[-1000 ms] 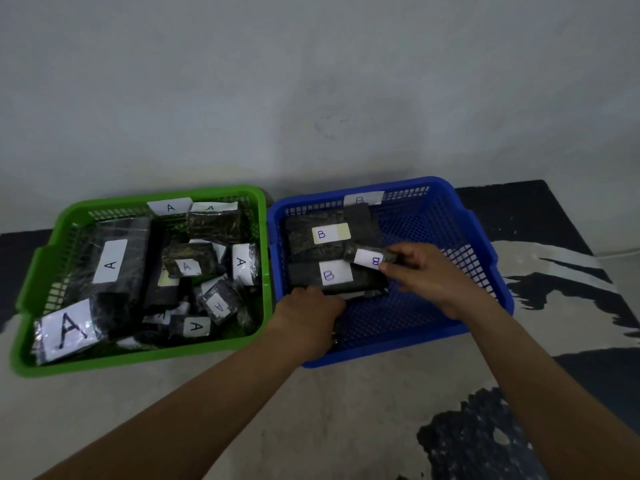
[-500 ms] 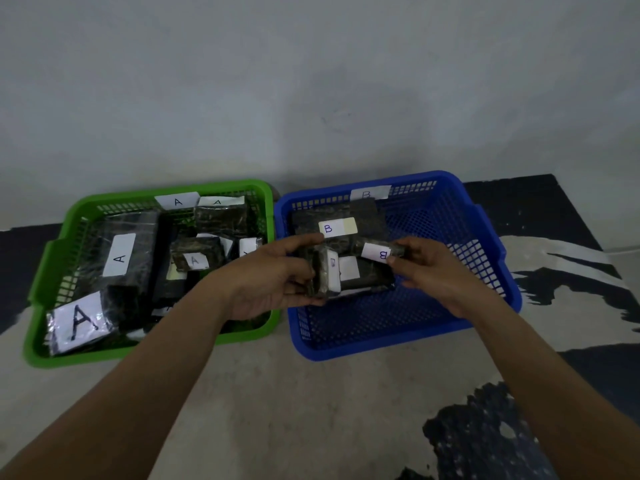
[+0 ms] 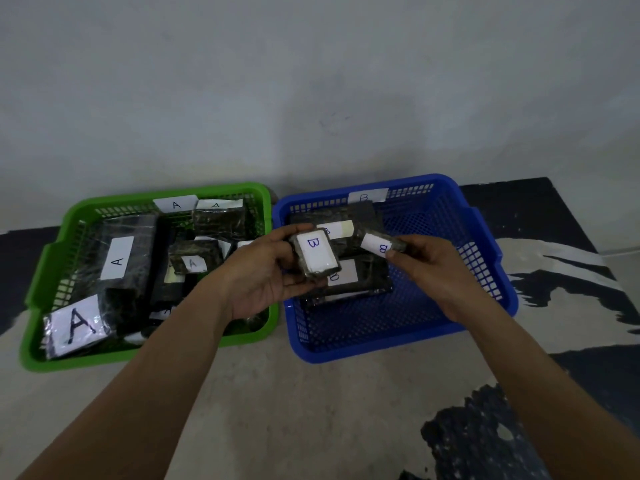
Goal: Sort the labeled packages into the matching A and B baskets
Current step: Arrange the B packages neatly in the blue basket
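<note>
holding two b packages above the blue basket (image 3: pixel 491 258), the person has one in each hand. the left hand (image 3: pixel 266 275) has its fingers (image 3: pixel 287 233) curled round the long edges of a small flat package (image 3: pixel 316 256), thumb underneath, white label with a b turned up toward the camera; it hangs over the near left part of the blue basket, close to the rim shared with the green basket (image 3: pixel 45 271). the right hand (image 3: pixel 433 268) pinches a smaller rolled package (image 3: pixel 381 243) by one end between thumb and fingertips, its b label facing up too. both look light, wrapped in dark glossy film that is probably slick, so a grip across the edges seems safer than on the flat faces; they seem fairly stiff and not fragile. larger b packages (image 3: pixel 349 275) lie flat in the far left of the blue basket, while the green one on the left is crowded with a-labelled packs (image 3: pixel 121 258). both baskets sit on the floor against a wall.
</note>
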